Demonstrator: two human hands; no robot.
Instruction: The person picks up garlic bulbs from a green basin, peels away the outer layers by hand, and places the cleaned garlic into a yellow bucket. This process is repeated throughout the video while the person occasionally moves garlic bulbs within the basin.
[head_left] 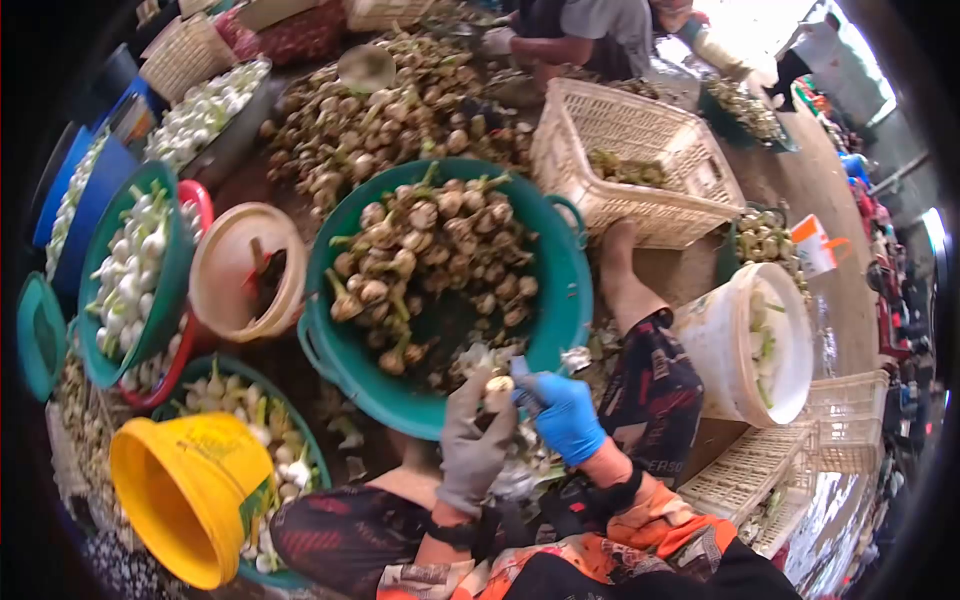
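My left hand (474, 447), in a grey glove, pinches a pale bulb (499, 392) over the near rim of a green basin (572, 330). Close on its right, my right hand (562, 412) in a blue glove is closed round a small tool (528, 388) whose end is beside the bulb; its exact shape is unclear. Brown, unpeeled bulbs (440, 225) with short green stems fill the far part of the green basin. Papery peelings (485, 360) lie at its near edge and below my hands.
A yellow bucket (190, 490) and basins of white bulbs (135, 270) stand left, a white bucket (715, 340) right. Beyond are a bulb heap (370, 130), a cream crate (640, 210) and a crouching person (600, 35). More crates (750, 470) lie at lower right.
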